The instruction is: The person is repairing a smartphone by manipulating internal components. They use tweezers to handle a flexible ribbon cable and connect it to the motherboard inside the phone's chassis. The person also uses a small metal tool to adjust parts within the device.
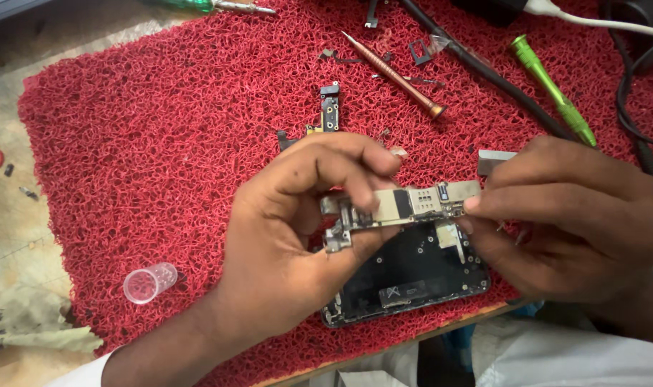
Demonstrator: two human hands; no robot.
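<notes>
Both hands are on the long narrow circuit board (405, 206), held up just above the opened phone shell (412, 276) on the red looped mat (161, 165). Left hand (298, 229) fingers are pinched tight round its left end, and right hand (577, 215) fingers pinch the right end. A copper-coloured screwdriver (394, 75), a green screwdriver (552, 89) and a small clear cap (149, 282) lie on the mat.

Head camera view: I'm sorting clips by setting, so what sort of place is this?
Likely a phone repair bench: both hands hold a circuit board over an opened phone, with screwdrivers on a red mat.
</notes>
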